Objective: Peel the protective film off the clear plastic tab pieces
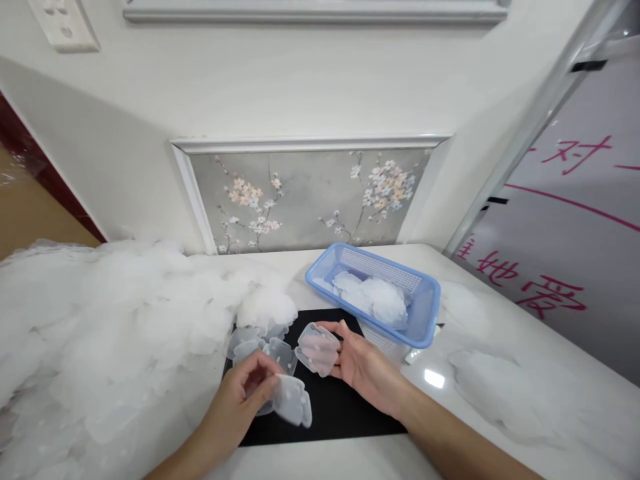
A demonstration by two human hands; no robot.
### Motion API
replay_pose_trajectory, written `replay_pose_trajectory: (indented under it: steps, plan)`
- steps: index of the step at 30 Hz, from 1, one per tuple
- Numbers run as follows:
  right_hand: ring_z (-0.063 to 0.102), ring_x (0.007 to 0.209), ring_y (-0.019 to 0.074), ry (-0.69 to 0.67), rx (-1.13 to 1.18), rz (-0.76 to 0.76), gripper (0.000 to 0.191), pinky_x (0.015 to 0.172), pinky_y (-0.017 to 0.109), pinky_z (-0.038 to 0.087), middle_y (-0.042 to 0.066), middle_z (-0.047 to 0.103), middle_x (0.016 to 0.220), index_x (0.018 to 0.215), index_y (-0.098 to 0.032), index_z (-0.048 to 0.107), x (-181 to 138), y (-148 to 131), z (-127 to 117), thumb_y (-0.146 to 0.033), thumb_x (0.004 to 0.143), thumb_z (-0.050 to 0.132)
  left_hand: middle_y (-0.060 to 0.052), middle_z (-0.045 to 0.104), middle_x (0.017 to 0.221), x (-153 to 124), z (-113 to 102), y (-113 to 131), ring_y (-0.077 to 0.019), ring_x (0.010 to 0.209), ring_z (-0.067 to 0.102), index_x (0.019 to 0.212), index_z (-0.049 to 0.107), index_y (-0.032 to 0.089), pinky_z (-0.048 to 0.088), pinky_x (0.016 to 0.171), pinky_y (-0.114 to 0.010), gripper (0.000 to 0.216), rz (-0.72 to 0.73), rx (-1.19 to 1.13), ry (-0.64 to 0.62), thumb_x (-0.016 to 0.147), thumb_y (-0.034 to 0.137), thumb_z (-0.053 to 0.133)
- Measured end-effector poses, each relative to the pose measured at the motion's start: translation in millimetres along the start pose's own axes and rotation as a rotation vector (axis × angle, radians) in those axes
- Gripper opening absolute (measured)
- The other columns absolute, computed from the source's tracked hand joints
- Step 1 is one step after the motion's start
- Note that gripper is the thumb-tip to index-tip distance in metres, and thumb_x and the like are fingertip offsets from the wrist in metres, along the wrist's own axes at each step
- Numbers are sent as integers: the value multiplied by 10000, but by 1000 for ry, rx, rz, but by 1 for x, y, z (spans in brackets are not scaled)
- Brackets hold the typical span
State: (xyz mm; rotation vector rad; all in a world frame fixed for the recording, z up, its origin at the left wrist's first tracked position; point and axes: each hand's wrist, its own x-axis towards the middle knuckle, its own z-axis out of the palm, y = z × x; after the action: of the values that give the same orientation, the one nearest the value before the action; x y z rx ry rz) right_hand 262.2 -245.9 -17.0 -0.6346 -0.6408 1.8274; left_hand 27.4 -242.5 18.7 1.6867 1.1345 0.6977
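My left hand (245, 393) pinches a translucent plastic piece (293, 400) just above the black mat (345, 413). My right hand (363, 363) grips another clear plastic piece (317, 348) by its edge, fingers curled around it, slightly higher and to the right. A few more loose clear pieces (260, 347) lie on the mat's far left corner, between my two hands and the white pile.
A big heap of white translucent sheets (115, 333) covers the table's left side. A blue plastic basket (430, 293) holding several white pieces stands behind my right hand. More white sheets (495, 387) lie at the right. A whiteboard (575, 233) leans at the far right.
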Motion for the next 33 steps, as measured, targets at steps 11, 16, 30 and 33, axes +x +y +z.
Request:
replay_pose_trajectory:
  steps: [11,16,30,33]
  plan:
    - [645,917,241,-34,-61,15,506,834,416,480,59,680,1004,1025,-231,615,-3,7,9,-638,733,681,-49,692,1060,7,8,-5,-167,891,654,1134,561,254,494,824,-307,312,-120,-363,-188,874,426,581]
    - [583,728,155,-17,-213,3,499,681,285,450,-7,640,851,1016,-228,606,-3,17,9,-393,617,856,-57,673,1098,6,12,-4,-170,933,639,1153,556,256,498,813,-297,333,-103,-245,-121,841,355,616]
    - [411,538,126,171,-925,-247,227,526,255,315,-37,452,592,655,-206,520,4,12,13,-386,779,582,-39,633,973,16,-37,-6,-195,872,578,979,570,226,476,804,-344,195,81,446,407,839,237,434]
    - [524,609,145,120,-1386,-289,216,572,261,379,-10,593,813,887,-232,612,4,24,26,-272,711,730,-38,595,982,17,-40,-11,-196,882,563,972,551,228,464,814,-352,189,109,509,362,838,206,420]
